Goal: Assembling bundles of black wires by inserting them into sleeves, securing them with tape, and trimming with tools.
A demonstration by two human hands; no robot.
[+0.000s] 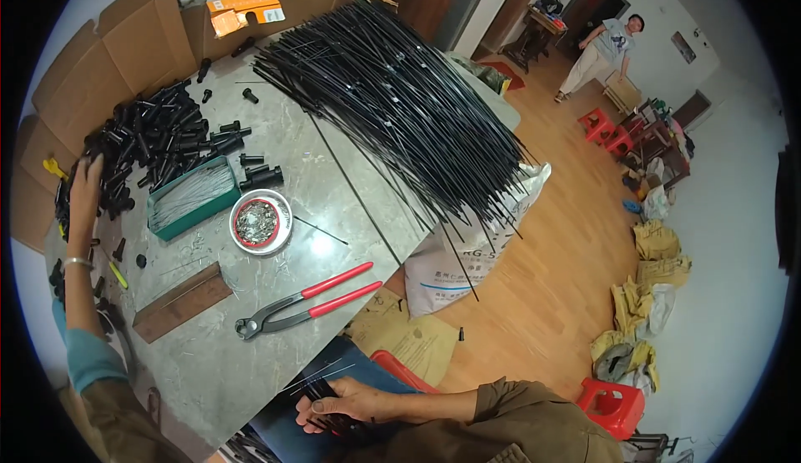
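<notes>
My left hand (86,186) reaches into a heap of black plastic fittings (142,133) at the table's far left. Its fingers stretch over the heap, and their tips are partly lost against it. Low in the view, near my lap, my right hand (350,402) is closed around a small bunch of black fittings (321,392). Thin wires stick out leftward and up from that hand. Near the heap stands a green tray (193,198) of thin metal wires. Beside it is a round red-rimmed dish (260,223) with small metal pieces.
Red-handled pincers (309,300) and a rusty angle iron (182,303) lie on the grey table (225,379). A large bundle of black rods (392,96) overhangs its right edge, above a white sack (450,271). Cardboard (117,54) walls the back left. A person (613,42) stands far off.
</notes>
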